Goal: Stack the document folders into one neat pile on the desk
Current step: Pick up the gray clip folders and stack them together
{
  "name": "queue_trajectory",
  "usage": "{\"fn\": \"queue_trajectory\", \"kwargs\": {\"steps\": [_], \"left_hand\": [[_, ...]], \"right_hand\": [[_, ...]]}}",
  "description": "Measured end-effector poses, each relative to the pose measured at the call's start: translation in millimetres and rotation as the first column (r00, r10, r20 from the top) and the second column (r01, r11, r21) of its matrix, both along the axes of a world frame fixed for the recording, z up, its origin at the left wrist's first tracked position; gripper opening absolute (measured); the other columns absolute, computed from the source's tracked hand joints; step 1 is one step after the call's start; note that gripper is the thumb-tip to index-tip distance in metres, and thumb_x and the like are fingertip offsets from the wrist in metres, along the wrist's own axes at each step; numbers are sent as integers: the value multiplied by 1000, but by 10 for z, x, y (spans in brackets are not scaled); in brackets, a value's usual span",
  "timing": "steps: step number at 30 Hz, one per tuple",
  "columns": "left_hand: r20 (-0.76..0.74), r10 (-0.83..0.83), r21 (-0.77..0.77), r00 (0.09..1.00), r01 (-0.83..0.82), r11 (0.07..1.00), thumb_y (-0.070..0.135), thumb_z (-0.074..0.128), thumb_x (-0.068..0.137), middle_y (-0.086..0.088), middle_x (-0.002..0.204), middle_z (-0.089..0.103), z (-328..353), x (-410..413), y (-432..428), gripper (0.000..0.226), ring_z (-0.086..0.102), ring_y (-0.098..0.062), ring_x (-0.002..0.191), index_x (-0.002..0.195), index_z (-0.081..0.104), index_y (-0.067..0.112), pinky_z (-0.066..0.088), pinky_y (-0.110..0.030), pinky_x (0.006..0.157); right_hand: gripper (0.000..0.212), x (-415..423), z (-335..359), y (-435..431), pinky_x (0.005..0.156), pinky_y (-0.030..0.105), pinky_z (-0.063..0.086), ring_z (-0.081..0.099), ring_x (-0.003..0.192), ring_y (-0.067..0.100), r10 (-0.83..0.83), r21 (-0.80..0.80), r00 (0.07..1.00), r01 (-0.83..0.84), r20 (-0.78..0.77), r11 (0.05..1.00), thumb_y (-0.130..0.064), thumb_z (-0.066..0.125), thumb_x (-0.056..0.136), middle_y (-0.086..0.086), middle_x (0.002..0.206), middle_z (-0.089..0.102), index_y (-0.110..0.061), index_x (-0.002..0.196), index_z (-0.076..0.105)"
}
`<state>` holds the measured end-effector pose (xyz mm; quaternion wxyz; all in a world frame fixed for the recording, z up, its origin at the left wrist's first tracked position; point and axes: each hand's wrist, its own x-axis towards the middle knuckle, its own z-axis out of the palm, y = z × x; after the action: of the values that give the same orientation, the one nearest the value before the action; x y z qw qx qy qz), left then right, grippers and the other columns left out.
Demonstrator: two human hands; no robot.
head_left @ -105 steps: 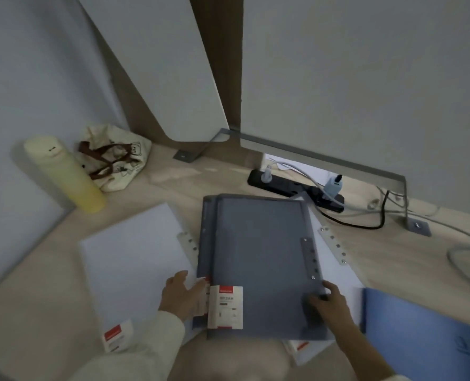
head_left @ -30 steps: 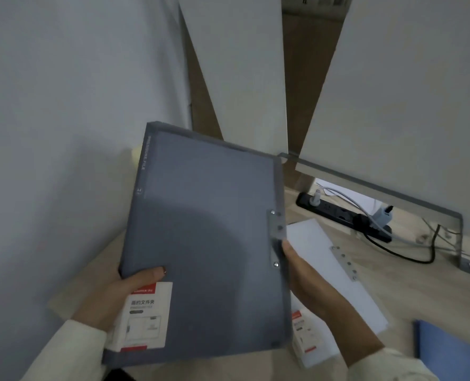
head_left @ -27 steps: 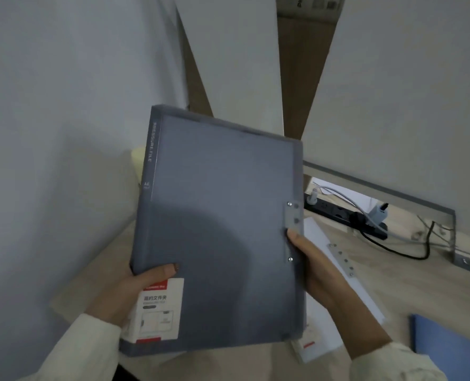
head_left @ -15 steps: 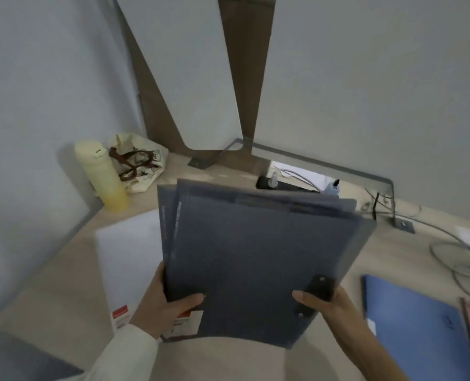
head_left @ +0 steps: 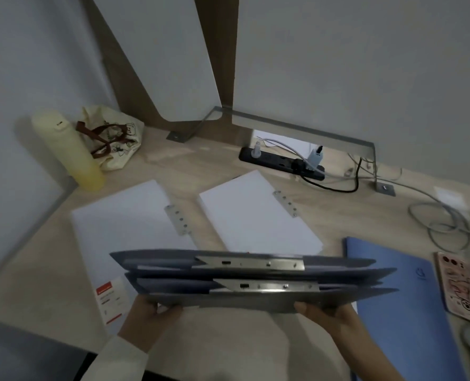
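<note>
I hold two grey folders [head_left: 173, 273] together, seen edge-on above the front of the desk, their metal clips [head_left: 250, 264] facing me. My left hand [head_left: 146, 317] grips their lower left corner and my right hand [head_left: 330, 317] the lower right. On the desk behind them lie two white folders: one on the left [head_left: 124, 226] with a red and white label, one in the middle [head_left: 253, 215]. A blue folder [head_left: 404, 298] lies flat on the right.
A yellow bottle [head_left: 69, 155] and a cloth bag [head_left: 115, 138] stand in the back left corner. A black power strip [head_left: 280, 162] with plugs and cables sits at the back. A phone [head_left: 456, 287] and coiled grey cable [head_left: 442, 224] are at the right edge.
The grey folders were lifted off the desk, held upright facing me, then lowered and tilted flat so I see their edges. The middle white folder is uncovered.
</note>
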<state>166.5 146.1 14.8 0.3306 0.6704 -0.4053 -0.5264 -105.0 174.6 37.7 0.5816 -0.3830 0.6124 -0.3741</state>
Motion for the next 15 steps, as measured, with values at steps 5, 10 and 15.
{"fn": "queue_trajectory", "kwargs": {"steps": [5, 10, 15], "left_hand": [[28, -19, 20, 999, 19, 1000, 6, 67, 69, 6, 73, 46, -122, -90, -12, 24, 44, -19, 87, 83, 49, 13, 29, -25, 79], [14, 56, 9, 998, -56, 998, -16, 65, 67, -3, 74, 54, -155, -141, -64, 39, 48, -27, 77, 71, 51, 21, 31, -34, 77], [-3, 117, 36, 993, -117, 992, -29, 46, 74, -40, 120, 48, -245, -195, -33, 39, 40, -49, 122, 113, 43, -28, 42, -10, 74]], "right_hand": [[41, 5, -126, -10, 57, 6, 51, 59, 85, 11, -42, 40, 999, 42, -8, 998, -14, 74, 55, 5, 96, 63, -24, 90, 57], [88, -38, -167, -21, 60, 13, 55, 61, 87, 10, -69, 2, 998, 69, -6, 998, -49, 89, 18, 0, 97, 66, -24, 97, 59], [91, -68, -354, 52, 58, 7, 51, 64, 80, 5, -72, 31, 997, 72, -17, 997, -47, 89, 12, 2, 96, 67, -22, 95, 60]]}}
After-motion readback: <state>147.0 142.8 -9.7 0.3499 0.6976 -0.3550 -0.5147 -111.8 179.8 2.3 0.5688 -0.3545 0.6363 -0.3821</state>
